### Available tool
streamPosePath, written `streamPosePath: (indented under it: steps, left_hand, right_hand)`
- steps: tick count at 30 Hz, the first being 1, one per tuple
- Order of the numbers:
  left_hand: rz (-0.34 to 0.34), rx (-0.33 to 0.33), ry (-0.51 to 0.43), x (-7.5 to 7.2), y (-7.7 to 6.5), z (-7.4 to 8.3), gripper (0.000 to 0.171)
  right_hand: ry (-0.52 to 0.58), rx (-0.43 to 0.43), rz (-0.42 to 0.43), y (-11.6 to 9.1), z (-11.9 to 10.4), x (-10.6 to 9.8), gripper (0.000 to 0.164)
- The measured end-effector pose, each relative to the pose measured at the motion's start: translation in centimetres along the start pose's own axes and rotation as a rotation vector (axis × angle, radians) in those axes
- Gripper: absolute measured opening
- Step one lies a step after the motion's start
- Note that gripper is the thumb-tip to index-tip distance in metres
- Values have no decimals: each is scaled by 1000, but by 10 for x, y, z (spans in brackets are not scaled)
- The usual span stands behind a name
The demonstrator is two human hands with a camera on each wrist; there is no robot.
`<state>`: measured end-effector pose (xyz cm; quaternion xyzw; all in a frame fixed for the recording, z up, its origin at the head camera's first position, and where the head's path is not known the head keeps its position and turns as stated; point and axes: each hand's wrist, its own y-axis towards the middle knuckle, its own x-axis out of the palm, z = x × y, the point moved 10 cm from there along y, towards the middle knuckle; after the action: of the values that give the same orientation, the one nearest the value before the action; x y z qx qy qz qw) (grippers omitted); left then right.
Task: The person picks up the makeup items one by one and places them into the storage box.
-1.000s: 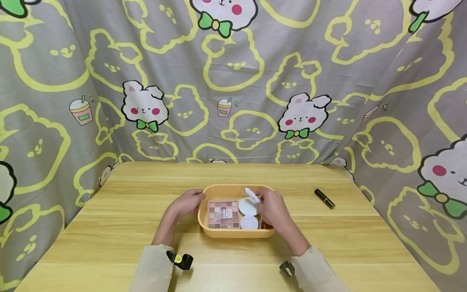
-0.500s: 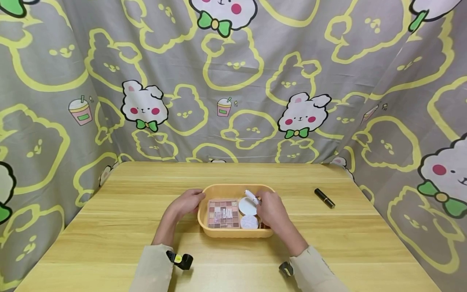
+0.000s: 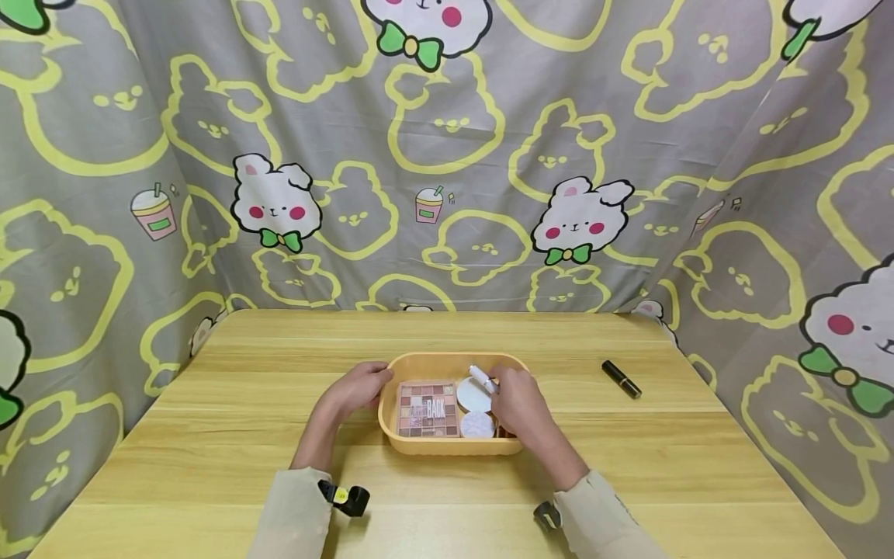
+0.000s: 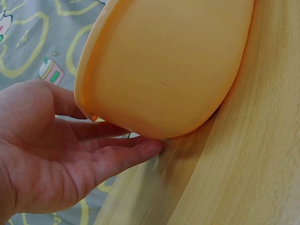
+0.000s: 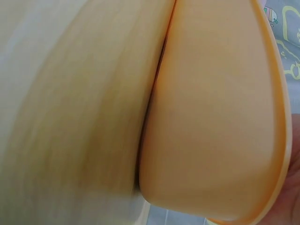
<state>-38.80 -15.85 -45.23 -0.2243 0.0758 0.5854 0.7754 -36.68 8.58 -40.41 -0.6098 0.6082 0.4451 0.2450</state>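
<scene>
My left hand (image 3: 359,386) grips the left end of a yellow-orange plastic basket (image 3: 454,447); in the left wrist view the thumb goes behind the rim while the fingers (image 4: 126,157) lie along the outside. Over the basket's right side, my right hand (image 3: 520,400) pinches a slim white tube with a silver band (image 3: 482,377), its free end pointing up and left. Inside lie an eyeshadow palette (image 3: 426,411) at left and two round compacts, the larger white one (image 3: 473,396) behind the smaller pale one (image 3: 478,425). My right hand partly hides small items beneath it.
A black lipstick-like tube with a gold band (image 3: 621,379) lies on the wooden table (image 3: 279,349) to the right of the basket. A grey patterned curtain (image 3: 475,264) hangs around the table's back and sides.
My right hand has lowered slightly into the basket with the white tube, mostly in the first half second. The left hand and the basket have stayed in place.
</scene>
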Motion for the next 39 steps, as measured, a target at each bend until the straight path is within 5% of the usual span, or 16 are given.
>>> streamPosePath:
  steps: [39]
  left_hand:
    - [9, 8, 4, -1, -1, 1, 54]
  right_hand:
    - [20, 1, -14, -2, -4, -16, 24]
